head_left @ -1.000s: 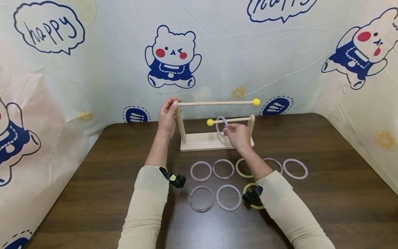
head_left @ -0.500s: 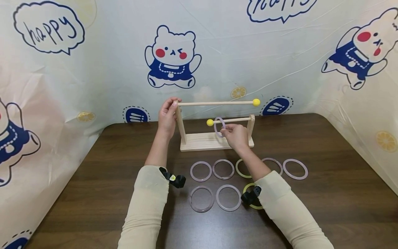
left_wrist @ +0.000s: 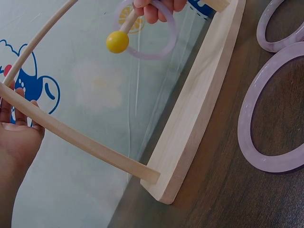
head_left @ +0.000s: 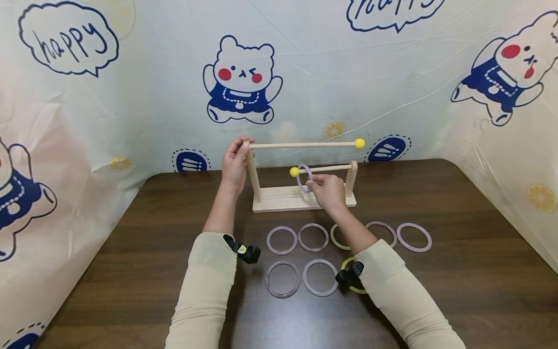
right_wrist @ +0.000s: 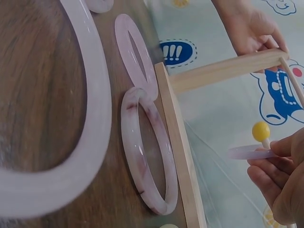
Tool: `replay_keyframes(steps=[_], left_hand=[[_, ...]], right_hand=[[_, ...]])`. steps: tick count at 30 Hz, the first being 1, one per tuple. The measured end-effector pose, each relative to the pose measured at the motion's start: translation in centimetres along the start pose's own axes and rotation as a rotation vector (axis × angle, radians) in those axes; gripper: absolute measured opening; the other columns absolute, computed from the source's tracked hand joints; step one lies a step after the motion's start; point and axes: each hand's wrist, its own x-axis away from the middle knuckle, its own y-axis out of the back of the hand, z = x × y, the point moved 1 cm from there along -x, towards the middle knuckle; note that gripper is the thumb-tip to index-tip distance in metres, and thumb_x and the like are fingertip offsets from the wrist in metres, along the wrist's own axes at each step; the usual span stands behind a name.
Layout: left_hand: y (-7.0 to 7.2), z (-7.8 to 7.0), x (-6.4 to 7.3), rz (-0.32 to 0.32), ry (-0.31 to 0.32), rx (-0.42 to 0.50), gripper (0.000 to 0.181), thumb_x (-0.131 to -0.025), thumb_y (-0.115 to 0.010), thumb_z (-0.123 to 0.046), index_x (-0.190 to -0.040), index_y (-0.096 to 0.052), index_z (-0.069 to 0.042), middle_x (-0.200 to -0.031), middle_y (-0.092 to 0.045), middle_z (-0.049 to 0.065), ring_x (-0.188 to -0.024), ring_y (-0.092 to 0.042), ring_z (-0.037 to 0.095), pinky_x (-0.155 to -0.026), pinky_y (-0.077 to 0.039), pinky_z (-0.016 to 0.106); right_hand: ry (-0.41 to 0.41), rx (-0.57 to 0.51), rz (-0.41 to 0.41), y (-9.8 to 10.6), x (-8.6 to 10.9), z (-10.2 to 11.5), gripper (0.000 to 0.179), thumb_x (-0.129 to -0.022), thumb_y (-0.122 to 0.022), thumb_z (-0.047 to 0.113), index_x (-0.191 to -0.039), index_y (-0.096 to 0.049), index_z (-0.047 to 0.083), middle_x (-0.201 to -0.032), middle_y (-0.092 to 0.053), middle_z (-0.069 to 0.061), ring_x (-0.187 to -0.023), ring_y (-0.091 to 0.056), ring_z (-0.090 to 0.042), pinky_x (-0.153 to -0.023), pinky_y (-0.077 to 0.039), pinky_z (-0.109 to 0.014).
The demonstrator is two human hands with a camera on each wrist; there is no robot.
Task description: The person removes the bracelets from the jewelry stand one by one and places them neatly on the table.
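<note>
My left hand [head_left: 234, 167] grips the top of the left post [head_left: 253, 174] of a wooden two-rod stand [head_left: 285, 199]. A lavender bangle [head_left: 299, 182] hangs around the lower rod [head_left: 332, 168], close behind that rod's yellow end ball [head_left: 294, 172]. The thumb and fingers of my right hand [head_left: 330, 194] pinch the bangle's near right side. In the left wrist view the rod passes through the bangle [left_wrist: 174, 35]. Above runs the longer upper rod [head_left: 301, 145], with a yellow ball [head_left: 359, 143] at its right end and no bangle on it.
Several bangles lie in two rows in front of the stand, among them a lavender one [head_left: 320, 293], a marbled one [head_left: 283, 294] and a yellow-green one [head_left: 333, 238] partly under my right forearm. Behind the brown table [head_left: 131, 271] hangs a printed cloth [head_left: 165, 97].
My right hand has slid the bangle a little to the left along the lower rod, nearer to its yellow ball. My left hand and the stand have stayed still.
</note>
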Motion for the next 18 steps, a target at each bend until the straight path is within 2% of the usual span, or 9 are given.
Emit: replay_keyframes(steps=[8,18], left_hand=[[0.04,0.04,-0.04,0.000,0.009,0.001,0.015,-0.096,-0.048,-0.010,-0.096,-0.061,-0.018,-0.100,-0.060,-0.002,-0.085,-0.049,0.013,-0.080,-0.039,0.030],[-0.04,-0.04,-0.01,0.000,-0.002,0.009,0.015,-0.096,-0.048,-0.009,-0.095,-0.060,-0.018,-0.098,-0.061,-0.002,-0.086,-0.050,0.015,-0.080,-0.039,0.030]], right_hand=[[-0.016,-0.075,0.006,-0.36,0.06,0.06,0.018,-0.084,-0.068,0.013,-0.098,-0.071,0.002,-0.083,-0.070,-0.008,-0.079,-0.067,-0.020,-0.048,-0.038,-0.022],[0.027,-0.068,-0.019,-0.56,0.02,0.20,0.016,-0.084,-0.068,0.012,-0.097,-0.072,0.003,-0.081,-0.070,-0.007,-0.080,-0.067,-0.019,-0.054,-0.043,-0.024]])
